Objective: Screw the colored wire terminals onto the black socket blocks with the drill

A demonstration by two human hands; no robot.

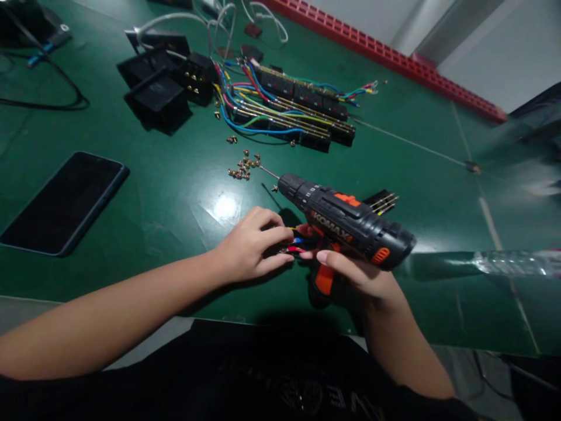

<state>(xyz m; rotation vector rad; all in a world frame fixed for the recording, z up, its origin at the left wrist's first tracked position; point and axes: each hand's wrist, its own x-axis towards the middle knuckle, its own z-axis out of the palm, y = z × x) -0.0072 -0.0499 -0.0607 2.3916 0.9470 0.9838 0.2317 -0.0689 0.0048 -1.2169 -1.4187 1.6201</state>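
A black and orange cordless drill [346,219] is in my right hand [362,272], its thin bit pointing to the upper left. Small brass screws [245,166] lie loose on the green table near the bit's tip. My left hand [256,245] has its fingers closed on colored wires [295,248], beside the drill's grip. Part of a black terminal strip [383,203] with brass-colored bars shows behind the drill. Its middle is hidden by the drill, so I cannot tell whether the wires join it.
Beyond the screws lie several black terminal strips [284,111] with colored wires. Black box-shaped parts [158,96] and white cables are at the upper left. A phone [65,202] lies at the left. A red perforated rail [372,52] edges the green table [175,193].
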